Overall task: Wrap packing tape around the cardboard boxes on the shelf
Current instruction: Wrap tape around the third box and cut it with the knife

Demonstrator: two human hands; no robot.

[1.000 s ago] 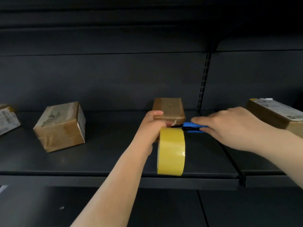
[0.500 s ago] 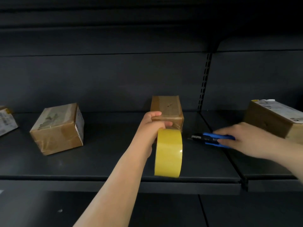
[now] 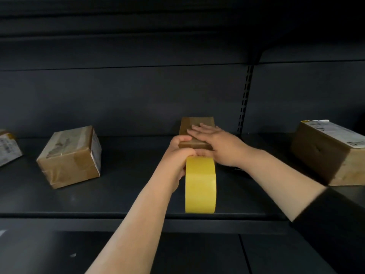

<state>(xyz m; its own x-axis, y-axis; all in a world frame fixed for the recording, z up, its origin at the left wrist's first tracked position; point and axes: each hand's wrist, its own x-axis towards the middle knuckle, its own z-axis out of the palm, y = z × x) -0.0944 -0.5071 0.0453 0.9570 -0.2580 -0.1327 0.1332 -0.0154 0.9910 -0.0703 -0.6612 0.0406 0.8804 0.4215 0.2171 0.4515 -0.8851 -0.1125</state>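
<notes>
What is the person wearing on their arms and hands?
Both hands are bare, with no gloves, rings or watch showing. The left hand and its forearm are uncovered. The right hand has a bare forearm, then a dark sleeve pushed up toward the elbow.

head cam | faces forward-down | close to dark shelf [image 3: 118,194] | single view

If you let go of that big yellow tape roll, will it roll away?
Probably it could. The yellow tape roll stands on its round edge near the shelf's front lip, so a nudge might send it rolling or tip it flat. The left hand grips its top, which likely steadies it. It looks stiff, not floppy.
</notes>
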